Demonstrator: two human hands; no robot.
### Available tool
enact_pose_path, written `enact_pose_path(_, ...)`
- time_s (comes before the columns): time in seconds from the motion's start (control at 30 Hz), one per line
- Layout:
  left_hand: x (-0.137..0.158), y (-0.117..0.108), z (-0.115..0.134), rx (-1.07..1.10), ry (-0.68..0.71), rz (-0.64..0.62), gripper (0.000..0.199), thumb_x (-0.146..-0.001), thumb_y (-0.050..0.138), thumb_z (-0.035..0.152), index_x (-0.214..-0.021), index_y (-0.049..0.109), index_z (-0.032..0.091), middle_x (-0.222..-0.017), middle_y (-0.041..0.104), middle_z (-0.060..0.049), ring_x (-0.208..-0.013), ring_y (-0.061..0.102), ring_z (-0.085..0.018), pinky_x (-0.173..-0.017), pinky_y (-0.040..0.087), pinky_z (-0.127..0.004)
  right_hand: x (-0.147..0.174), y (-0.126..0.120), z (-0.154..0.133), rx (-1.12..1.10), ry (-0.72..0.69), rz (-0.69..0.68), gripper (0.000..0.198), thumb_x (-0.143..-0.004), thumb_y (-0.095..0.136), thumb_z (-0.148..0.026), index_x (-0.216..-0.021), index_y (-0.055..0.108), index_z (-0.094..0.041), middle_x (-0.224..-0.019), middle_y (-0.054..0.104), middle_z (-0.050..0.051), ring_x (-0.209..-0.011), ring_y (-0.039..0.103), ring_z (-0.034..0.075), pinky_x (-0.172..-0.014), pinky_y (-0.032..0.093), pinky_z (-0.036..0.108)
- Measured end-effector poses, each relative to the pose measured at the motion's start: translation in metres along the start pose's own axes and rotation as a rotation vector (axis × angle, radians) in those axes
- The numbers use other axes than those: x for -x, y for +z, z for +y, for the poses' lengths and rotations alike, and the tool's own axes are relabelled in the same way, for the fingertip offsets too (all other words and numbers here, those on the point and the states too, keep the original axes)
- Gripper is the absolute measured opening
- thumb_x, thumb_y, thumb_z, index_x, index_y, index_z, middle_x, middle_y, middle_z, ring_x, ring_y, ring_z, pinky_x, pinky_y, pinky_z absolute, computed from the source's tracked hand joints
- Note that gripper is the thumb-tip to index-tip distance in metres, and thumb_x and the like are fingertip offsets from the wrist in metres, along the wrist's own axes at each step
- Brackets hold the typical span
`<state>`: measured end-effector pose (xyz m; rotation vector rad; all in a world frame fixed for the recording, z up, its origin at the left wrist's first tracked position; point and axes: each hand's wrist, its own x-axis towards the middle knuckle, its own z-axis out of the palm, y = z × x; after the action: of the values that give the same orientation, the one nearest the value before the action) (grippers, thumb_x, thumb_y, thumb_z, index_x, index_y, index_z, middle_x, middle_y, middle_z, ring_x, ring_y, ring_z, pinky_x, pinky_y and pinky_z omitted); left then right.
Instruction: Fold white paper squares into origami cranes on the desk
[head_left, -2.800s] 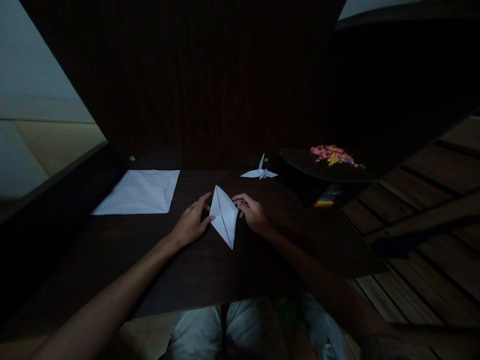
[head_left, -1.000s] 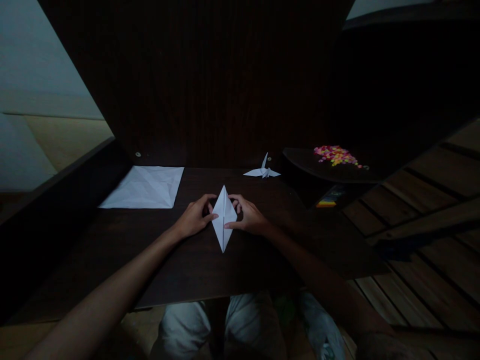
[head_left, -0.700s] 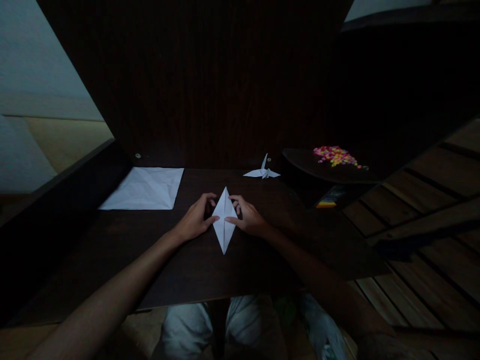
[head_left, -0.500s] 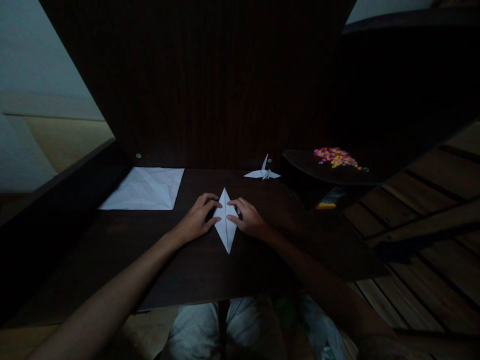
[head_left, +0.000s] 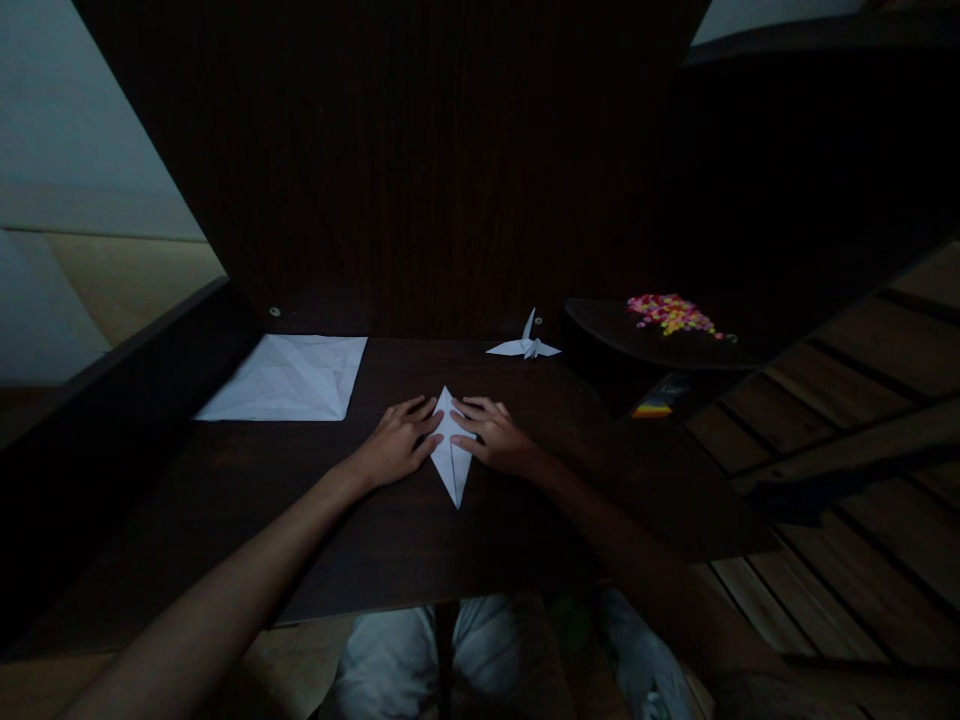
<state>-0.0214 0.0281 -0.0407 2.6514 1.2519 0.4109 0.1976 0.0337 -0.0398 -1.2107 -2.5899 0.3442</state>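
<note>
A white folded paper diamond (head_left: 452,470) lies on the dark desk with one point toward me and a crease down its middle. My left hand (head_left: 401,440) rests against its left side, fingers stretched out, thumb and a fingertip on the paper. From the right, my right hand (head_left: 499,435) does likewise, its fingers spread and touching the right half. Both hands partly cover the diamond's edges. Farther back stands a folded paper crane (head_left: 529,348) with its wings spread.
A creased white paper sheet (head_left: 289,380) lies at the back left of the desk (head_left: 360,560). On a raised corner shelf (head_left: 600,325) at the right is a pile of small pink and yellow pieces (head_left: 673,313). A dark panel (head_left: 420,180) rises behind.
My fingers have flattened and spread farther over the paper's upper half. The diamond's far tip has come slightly nearer to me. The crane and the sheet have stayed put.
</note>
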Motion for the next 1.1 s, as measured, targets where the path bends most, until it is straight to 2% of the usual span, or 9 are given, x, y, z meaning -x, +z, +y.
enact_pose_path(0.13,-0.001,-0.001,-0.003,0.006,-0.003,-0.038,0.053,-0.094,0.035,0.043,-0.14,0.041,0.018,-0.148,0.038,-0.009,-0.139,0.026,-0.032,-0.107,0.028,-0.052,-0.001,-0.001,0.001,0.017,-0.012,-0.041,0.054,-0.093,0.043,-0.041,-0.142,0.038,-0.02,-0.149,0.036,0.009,-0.136,0.026,0.028,-0.105,0.024,0.051)
enact_pose_path(0.47,-0.006,-0.004,-0.012,-0.035,0.031,-0.061,0.059,-0.093,0.035,0.049,-0.145,0.031,0.022,-0.151,0.033,-0.006,-0.138,0.026,-0.034,-0.108,0.026,-0.053,-0.007,-0.007,0.005,-0.058,-0.045,-0.086,0.068,-0.088,0.049,-0.042,-0.147,0.025,-0.019,-0.153,0.026,0.009,-0.138,0.018,0.03,-0.109,0.016,0.055)
enact_pose_path(0.77,-0.012,-0.005,-0.017,0.012,0.074,-0.054,0.064,-0.091,0.038,0.053,-0.147,0.025,0.024,-0.15,0.033,-0.007,-0.136,0.028,-0.034,-0.107,0.024,-0.055,-0.011,-0.01,0.006,-0.129,-0.027,-0.08,0.074,-0.083,0.057,-0.039,-0.147,0.026,-0.021,-0.153,0.026,0.009,-0.135,0.022,0.031,-0.108,0.023,0.054)
enact_pose_path(0.97,-0.013,-0.006,-0.017,0.038,0.07,-0.057,0.062,-0.09,0.041,0.053,-0.144,0.032,0.024,-0.148,0.038,-0.008,-0.136,0.029,-0.035,-0.106,0.025,-0.055,-0.012,-0.008,0.011,-0.156,-0.047,-0.022,0.081,-0.079,0.063,-0.039,-0.147,0.025,-0.02,-0.149,0.034,0.011,-0.128,0.032,0.028,-0.105,0.03,0.05)
enact_pose_path(1.1,-0.011,-0.006,-0.017,0.074,0.081,-0.026,0.057,-0.09,0.043,0.051,-0.137,0.04,0.02,-0.147,0.039,-0.011,-0.137,0.028,-0.032,-0.107,0.025,-0.053,-0.012,-0.008,0.015,-0.135,-0.064,0.0,0.084,-0.077,0.064,-0.045,-0.147,0.024,-0.019,-0.152,0.028,0.011,-0.134,0.024,0.031,-0.107,0.028,0.052)
